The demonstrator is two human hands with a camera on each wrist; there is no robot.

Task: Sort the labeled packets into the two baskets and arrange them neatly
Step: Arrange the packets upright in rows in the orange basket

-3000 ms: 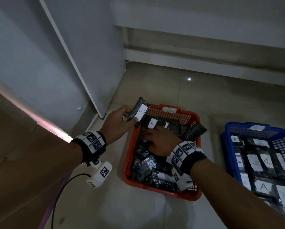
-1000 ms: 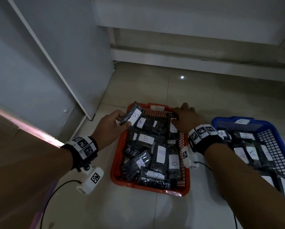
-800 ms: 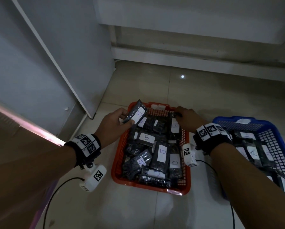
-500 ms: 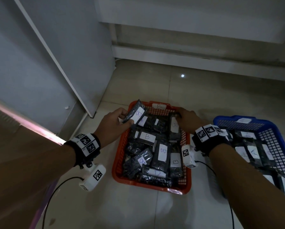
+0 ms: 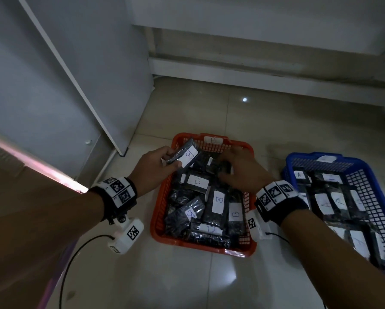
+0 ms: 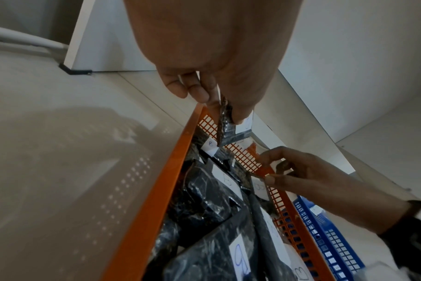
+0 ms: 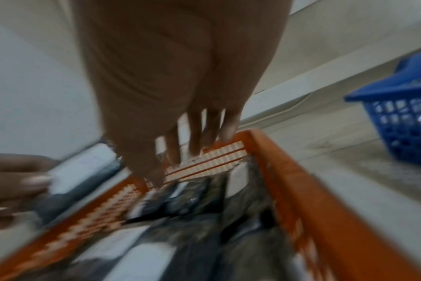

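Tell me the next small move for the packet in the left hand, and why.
Probably lower the packet into the far end of the red basket. The left hand pinches it above that rim, its label reads B, and the basket holds B packets.

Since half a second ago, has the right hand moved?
Yes. The right hand has come off the red basket's far right corner, leftward and inward over the packets.

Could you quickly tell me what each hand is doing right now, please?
Left hand: pinching a B packet above the red basket.
Right hand: over the basket's packets; grip cannot be told.
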